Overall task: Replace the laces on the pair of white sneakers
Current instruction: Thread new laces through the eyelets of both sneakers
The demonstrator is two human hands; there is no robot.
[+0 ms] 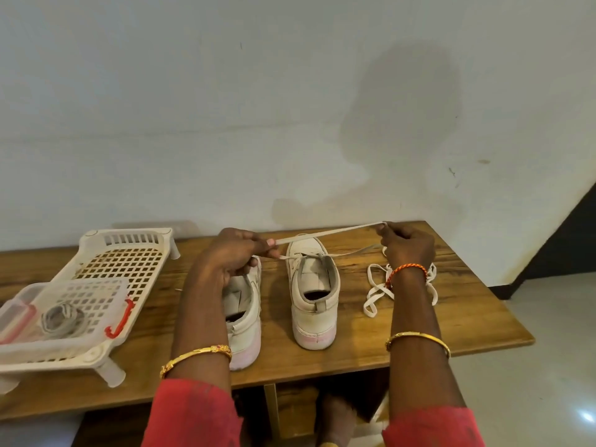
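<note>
Two hands, left & right, each pinching flat white lace, stretched taut above right worn white sneaker on wooden table, prob. evening ends before threading; loose spare white lace beside.

No legible text, labels, brand marks or nos. in head view; sneakers, rack and container surfaces show none.
</note>
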